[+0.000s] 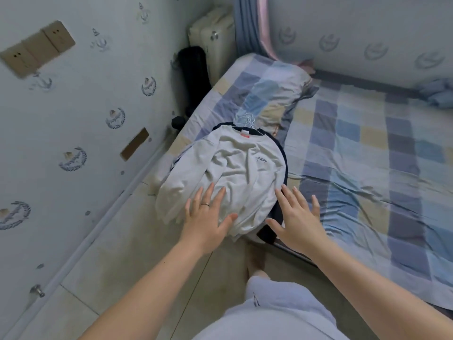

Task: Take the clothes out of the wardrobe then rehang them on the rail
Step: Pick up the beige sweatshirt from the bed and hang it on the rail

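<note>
**Clothes piled on the bed's corner**

A checked bed fills the right side, with its pillow just beyond the pile. A grey sweatshirt lies over a dark garment, and wire hangers show at the collar. The left hand lies flat on the sweatshirt, fingers spread and gripping nothing. The right hand, equally splayed, is at the dark garment's edge.

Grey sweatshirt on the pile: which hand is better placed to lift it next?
Probably the left hand: its spread fingers lie over the lower part of the grey sweatshirt, while the right hand sits over the dark garment at the pile's edge. The hanger hooks lie beyond both.
</note>
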A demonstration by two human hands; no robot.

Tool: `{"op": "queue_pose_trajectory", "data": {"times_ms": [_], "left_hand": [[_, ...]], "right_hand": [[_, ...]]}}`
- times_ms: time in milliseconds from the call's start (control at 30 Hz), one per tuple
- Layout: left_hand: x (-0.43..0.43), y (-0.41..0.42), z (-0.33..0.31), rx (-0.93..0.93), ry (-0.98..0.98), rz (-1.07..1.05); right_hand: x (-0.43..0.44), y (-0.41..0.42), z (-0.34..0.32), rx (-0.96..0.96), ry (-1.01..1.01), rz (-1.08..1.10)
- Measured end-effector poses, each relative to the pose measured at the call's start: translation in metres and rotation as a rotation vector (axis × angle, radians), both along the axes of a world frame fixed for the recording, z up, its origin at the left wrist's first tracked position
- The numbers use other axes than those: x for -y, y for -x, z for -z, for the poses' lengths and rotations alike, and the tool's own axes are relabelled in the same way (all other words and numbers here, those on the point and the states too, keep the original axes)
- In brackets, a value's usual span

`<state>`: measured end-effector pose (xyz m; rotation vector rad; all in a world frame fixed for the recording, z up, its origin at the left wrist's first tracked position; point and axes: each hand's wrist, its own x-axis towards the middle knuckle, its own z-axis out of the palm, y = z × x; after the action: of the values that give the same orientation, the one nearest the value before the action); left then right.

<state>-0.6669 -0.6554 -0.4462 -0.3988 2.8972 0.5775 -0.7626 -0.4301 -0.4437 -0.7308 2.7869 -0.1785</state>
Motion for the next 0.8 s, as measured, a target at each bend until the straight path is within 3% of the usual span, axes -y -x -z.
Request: {"op": "queue_pose_trajectory", "data": {"times_ms": [533, 800], "left_hand": [[0.05, 0.238, 0.042, 0.22, -0.022, 0.066], [0.104, 0.33, 0.115, 0.36, -0.052, 0.139]], "right_hand": [[0.033, 0.218, 0.041, 0.213, -0.071, 0.118], [0.076, 0.289, 0.106, 0.367, -0.077, 0.2]]}}
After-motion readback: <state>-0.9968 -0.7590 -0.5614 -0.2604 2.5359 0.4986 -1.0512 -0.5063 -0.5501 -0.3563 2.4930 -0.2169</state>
